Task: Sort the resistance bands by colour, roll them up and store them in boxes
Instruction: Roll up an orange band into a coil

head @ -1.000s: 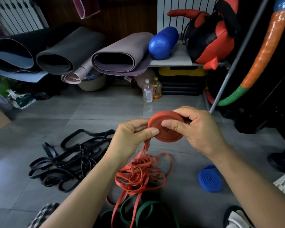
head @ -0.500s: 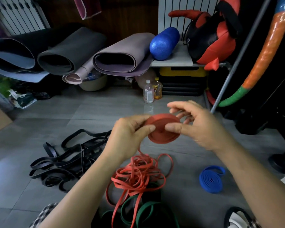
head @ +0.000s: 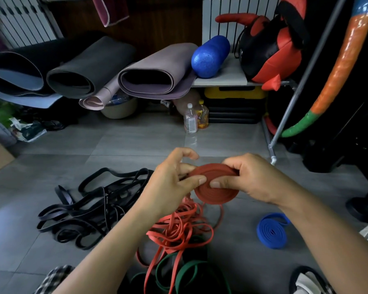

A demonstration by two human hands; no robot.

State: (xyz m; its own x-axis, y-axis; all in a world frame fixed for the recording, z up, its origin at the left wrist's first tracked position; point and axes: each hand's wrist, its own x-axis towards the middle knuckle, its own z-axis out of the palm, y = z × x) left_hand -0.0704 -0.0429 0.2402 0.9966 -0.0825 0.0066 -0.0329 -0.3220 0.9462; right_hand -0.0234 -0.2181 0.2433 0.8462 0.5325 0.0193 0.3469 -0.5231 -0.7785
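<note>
red rubber wound into a flat coil: the rolled red band (head: 216, 187) is up in the air between both my hands, over the floor, tilted so its spiral face looks toward me. my left hand (head: 170, 185) pinches the coil's left edge, thumb on the near face and fingers curled behind it, with the index finger lifted free above. my right hand (head: 255, 179) grasps the top and right edge, thumb pressed on the face and fingers wrapped over the rim. a loose tail drops from the coil's lower left into the tangle of loose red bands (head: 179, 228) lying on the grey tiled floor (head: 136, 145) just beneath. green bands (head: 189, 274) lie partly under that tangle, nearer to me. to the left, apart from the red heap, black bands (head: 89, 209) sprawl over the tiles. to the right a blue band (head: 272, 230) lies on its own, already rolled into a coil. further off, rolled mats (head: 89, 68) lie side by side along the wall, a blue foam roller (head: 209, 57) rests on a shelf, and two bottles (head: 190, 119) stand on the floor below it.
</note>
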